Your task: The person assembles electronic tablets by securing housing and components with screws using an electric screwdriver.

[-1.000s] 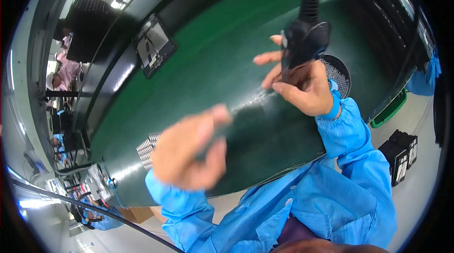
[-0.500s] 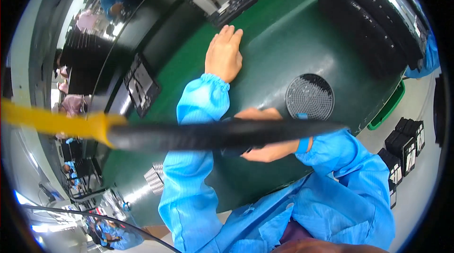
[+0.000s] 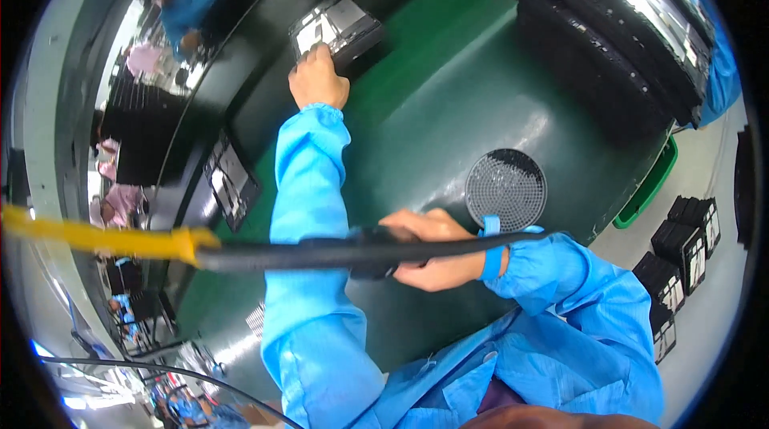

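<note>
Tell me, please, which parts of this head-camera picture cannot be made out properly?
Head view:
- Left hand on the flat black tray-like unit: its fingertips blur against the unit, so the grip is unclear.
- Right hand around a black handle: the black and yellow cable crosses its fingers.
- Round black mesh disc: contents too small.
- Stacked black trays: bent by the rim.

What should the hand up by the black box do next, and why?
Probably close on the black box and pull it nearer. The left hand rests at its near edge with the arm stretched far out, while the right hand holds a dark tool near the body.
</note>
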The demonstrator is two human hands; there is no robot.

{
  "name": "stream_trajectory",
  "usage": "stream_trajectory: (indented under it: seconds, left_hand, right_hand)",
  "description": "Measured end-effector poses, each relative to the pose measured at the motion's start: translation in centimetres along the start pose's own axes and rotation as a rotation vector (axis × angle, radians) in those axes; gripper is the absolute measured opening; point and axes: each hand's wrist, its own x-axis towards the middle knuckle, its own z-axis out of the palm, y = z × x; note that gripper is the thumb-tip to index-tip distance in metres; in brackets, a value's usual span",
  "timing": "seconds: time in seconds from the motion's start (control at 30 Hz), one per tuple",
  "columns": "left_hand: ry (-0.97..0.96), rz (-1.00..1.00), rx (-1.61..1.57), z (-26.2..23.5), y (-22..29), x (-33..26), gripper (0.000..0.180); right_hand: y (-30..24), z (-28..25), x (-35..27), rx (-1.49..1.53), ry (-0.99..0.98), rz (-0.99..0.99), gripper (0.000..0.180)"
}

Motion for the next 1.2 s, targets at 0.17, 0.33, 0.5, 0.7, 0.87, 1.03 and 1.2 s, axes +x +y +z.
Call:
stream_trajectory:
  seconds: [0.17,0.33,0.5,0.7,0.87,1.03,1.2]
  left_hand:
    - [0.163,0.153,-0.235,-3.4,-3.1,-8.0,0.048]
    - [0.089,0.140,-0.366,-8.9,-2.8,-19.1,0.053]
    - [0.099,0.057,-0.457,-12.4,-0.4,-28.1,0.049]
    - [0.034,-0.008,-0.609,-13.7,3.8,-34.9,0.056]
    - [-0.204,-0.098,-0.842,-15.4,5.0,-35.4,0.053]
    - [0.101,-0.264,-0.530,-14.4,-1.1,-35.1,0.025]
    - [0.012,-0.703,-0.524,-13.1,-8.5,-34.8,0.015]
  right_hand:
    - [-0.3,-0.3,0.5,-0.032,0.094,0.022,0.041]
    - [0.1,-1.8,0.9,-0.050,0.166,0.163,0.039]
    - [0.2,-1.4,1.0,0.242,0.138,-0.010,0.046]
    - [0.4,-2.2,2.2,-0.047,0.062,-0.127,0.050]
    - [0.1,-2.7,1.9,-0.101,0.101,-0.055,0.049]
    - [0.1,-2.9,1.6,-0.189,0.132,-0.036,0.047]
    - [-0.3,-2.4,1.5,-0.148,0.186,-0.060,0.048]
